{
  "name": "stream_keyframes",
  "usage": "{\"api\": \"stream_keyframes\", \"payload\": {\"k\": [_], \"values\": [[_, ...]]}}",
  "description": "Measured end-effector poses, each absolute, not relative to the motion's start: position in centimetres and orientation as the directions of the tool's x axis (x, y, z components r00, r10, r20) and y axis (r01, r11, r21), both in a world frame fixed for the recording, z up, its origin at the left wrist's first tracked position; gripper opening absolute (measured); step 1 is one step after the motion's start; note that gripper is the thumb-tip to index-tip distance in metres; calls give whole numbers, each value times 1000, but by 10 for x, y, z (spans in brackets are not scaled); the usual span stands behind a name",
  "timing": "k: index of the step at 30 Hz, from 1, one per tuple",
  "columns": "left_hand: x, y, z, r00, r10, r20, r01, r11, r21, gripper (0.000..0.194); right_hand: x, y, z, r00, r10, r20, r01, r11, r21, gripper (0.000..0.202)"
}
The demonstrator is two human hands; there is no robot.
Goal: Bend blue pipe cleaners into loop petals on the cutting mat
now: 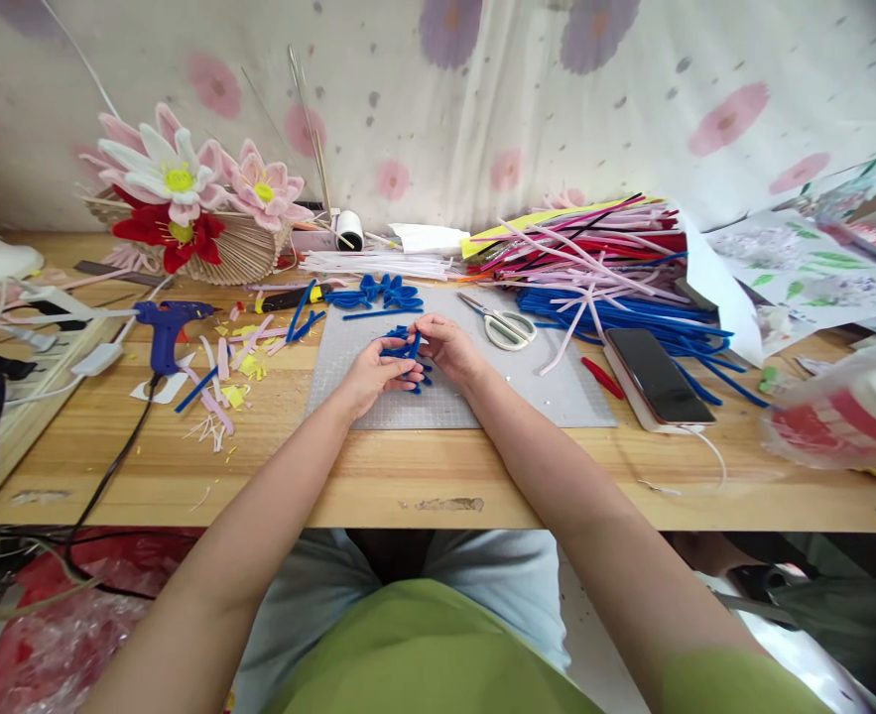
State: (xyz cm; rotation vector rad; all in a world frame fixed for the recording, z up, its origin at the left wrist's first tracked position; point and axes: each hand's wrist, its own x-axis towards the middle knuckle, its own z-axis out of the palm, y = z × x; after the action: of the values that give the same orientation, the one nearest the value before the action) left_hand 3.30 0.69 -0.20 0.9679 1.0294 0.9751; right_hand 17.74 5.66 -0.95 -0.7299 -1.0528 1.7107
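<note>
Blue fuzzy stems point(415, 346) lie between the left hand point(384, 375) and right hand point(448, 347), equally near, pinched by both, one strand pointing roughly forward.

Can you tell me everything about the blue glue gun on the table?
The dark blue, shiny, plastic-looking glue gun lies on the pale wooden table, to the left of the grey cutting mat. Its narrow nozzle points right, and its handle comes towards the person. An orange-red bit beside the handle is probably the trigger. The handle's end rests on a small white card, and a thin black cord runs from it. Neither hand touches it. I can't tell if it's hot.
</note>
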Motion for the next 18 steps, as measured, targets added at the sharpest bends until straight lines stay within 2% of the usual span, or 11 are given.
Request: {"api": "stream_keyframes", "payload": {"k": [3, 5, 7, 9, 11, 14, 18], "values": [[27, 13, -5, 46, 989, -144, -53, 146, 988, 35, 181, 57, -7, -327, 944, 53, -283, -44, -958, 26], [22, 15, -7, -20, 1000, -13, 181, 17, 983, 27, 183, 58, -7, -237, 967, 94, -179, 51, -983, 35], [18, 15, -7, -34, 988, 148, 472, -114, 874, 21, 185, 61, -10, -114, 987, 114, -104, 103, -989, 38], [16, 15, -3, -20, 958, 285, 673, -198, 713, 22, 188, 66, -14, -5, 995, 104, -79, 104, -992, 37], [14, 18, 1, -27, 933, 358, 769, -210, 604, 27, 190, 71, -20, 77, 994, 77, -94, 84, -992, 34], [7, 33, 2, -91, 927, 364, 846, -121, 519, 28, 192, 78, -28, 145, 988, 57, -108, 73, -992, 29], [-6, 65, -7, -53, 934, 352, 924, -88, 373, 27, 189, 80, -34, 149, 984, 98, 1, 99, -995, 23]]}}
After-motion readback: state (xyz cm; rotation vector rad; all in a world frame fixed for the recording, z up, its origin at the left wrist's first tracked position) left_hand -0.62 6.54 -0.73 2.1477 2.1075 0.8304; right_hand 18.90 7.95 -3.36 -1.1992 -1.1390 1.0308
